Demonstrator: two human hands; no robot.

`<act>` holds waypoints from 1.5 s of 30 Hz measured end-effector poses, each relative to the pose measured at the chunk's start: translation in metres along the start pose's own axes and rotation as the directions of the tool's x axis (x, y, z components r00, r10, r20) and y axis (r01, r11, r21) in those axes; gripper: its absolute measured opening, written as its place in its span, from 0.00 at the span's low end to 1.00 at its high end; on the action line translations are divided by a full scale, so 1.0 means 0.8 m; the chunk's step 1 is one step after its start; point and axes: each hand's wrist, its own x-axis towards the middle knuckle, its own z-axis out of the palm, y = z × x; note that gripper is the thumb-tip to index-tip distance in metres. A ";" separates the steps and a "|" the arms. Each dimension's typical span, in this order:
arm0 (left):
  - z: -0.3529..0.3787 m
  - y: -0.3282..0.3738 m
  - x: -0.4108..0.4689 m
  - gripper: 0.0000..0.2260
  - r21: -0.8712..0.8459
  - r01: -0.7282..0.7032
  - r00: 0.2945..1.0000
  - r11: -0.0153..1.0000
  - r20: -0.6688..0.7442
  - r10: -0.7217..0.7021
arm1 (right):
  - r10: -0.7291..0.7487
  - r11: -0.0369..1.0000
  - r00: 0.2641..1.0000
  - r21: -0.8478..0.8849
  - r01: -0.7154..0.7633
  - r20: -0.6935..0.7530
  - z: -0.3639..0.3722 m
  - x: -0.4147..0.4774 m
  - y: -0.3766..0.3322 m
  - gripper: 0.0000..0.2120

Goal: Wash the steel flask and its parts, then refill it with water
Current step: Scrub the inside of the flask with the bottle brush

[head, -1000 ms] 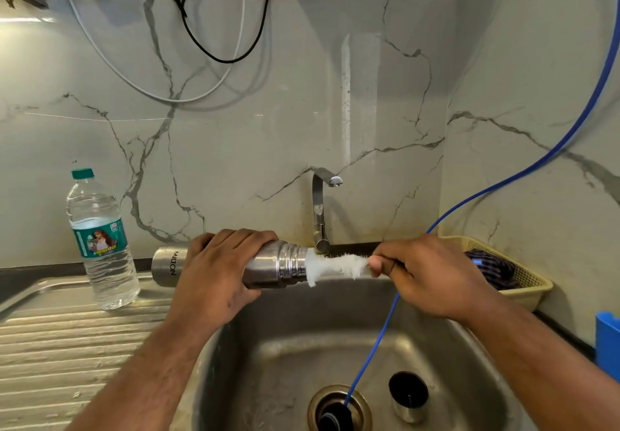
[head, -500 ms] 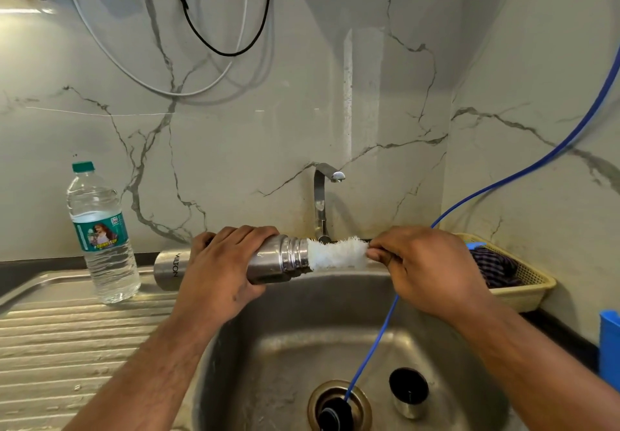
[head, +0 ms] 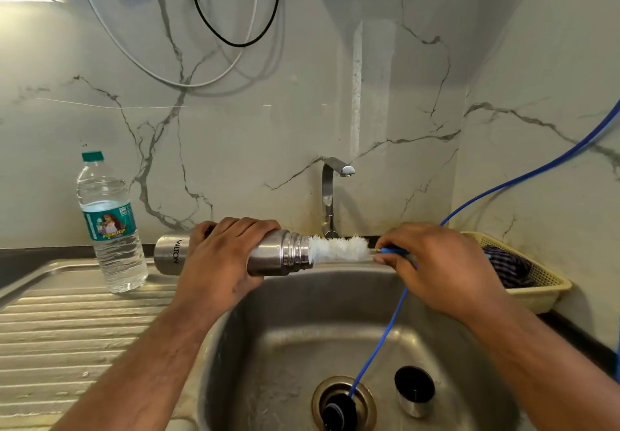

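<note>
My L hand [head: 221, 262] wraps the cylindrical steel flask [head: 281, 256], held sideways over the steel sink [head: 302, 330] back rim. R hand [head: 432, 262] pinches the blue-handled white bristle brush [head: 337, 249]. More bristle shows outside the mouth vs 1 s ago, so prob. mid-scrub. Small steel cup-lid [head: 414, 393] lies in the sink; refill not yet.

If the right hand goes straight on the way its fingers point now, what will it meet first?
Probably the open mouth of the steel flask, held level by the left hand. The right hand pinches the bottle brush, whose white bristles sit at that mouth.
</note>
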 end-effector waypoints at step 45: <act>-0.011 0.034 0.008 0.36 0.035 -0.069 0.996 0.997 -0.054 0.071 | 0.200 0.628 0.881 0.634 -0.451 0.429 0.008 0.003 -0.029 0.19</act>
